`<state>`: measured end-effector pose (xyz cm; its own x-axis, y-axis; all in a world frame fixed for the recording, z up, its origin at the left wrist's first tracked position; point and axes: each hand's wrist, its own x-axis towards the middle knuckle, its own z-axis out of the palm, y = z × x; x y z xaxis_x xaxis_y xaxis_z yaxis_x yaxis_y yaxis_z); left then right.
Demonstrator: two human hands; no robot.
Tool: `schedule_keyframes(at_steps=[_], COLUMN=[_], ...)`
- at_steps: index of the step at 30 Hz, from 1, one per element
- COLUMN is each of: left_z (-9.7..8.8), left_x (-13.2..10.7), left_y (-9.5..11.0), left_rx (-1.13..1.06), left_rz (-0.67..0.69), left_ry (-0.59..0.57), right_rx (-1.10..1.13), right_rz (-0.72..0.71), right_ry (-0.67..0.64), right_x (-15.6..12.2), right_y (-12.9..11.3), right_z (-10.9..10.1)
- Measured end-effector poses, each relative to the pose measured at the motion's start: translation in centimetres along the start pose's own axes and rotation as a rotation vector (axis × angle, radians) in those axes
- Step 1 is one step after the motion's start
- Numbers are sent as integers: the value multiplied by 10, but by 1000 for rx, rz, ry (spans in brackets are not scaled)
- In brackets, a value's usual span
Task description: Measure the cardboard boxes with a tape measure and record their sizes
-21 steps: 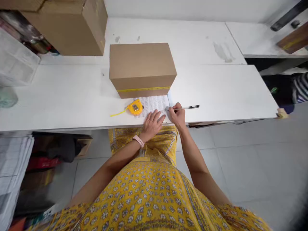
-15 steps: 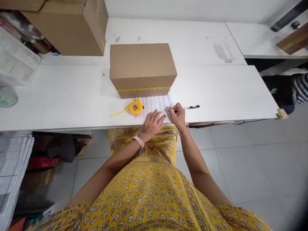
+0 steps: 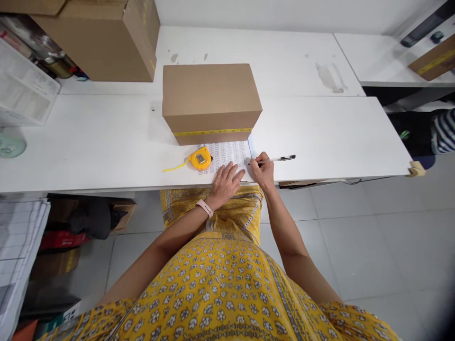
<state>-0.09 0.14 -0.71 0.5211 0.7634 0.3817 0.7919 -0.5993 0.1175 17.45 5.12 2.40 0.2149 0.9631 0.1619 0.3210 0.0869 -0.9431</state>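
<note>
My left hand (image 3: 225, 182) lies flat with fingers spread on a printed sheet of paper (image 3: 227, 152) at the near edge of the white table (image 3: 320, 137). My right hand (image 3: 263, 171) pinches a pen (image 3: 279, 159), its tip on the sheet's right edge. A yellow tape measure (image 3: 200, 158) rests on the sheet's left side with a short length of tape pulled out to the left. Just behind the sheet stands a closed cardboard box (image 3: 210, 102) with yellow tape along its front.
A bigger cardboard box (image 3: 106, 38) sits at the back left, next to a clear plastic bin (image 3: 21, 92) and a tape roll (image 3: 10, 144). Another box (image 3: 432, 61) lies on the shelf at the far right. Clutter and stacked papers (image 3: 21, 237) fill the floor under the table's left.
</note>
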Motion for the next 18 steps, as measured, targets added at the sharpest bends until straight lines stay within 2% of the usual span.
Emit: schedule_keyframes(at_steps=[18], left_z=[-2], left_x=[1], left_y=[0], left_rx=[-28], left_rz=[-23], left_ry=[-41], right_rx=[22], right_rz=[-20], right_ry=[29], right_x=[0], right_y=[3], right_z=[1])
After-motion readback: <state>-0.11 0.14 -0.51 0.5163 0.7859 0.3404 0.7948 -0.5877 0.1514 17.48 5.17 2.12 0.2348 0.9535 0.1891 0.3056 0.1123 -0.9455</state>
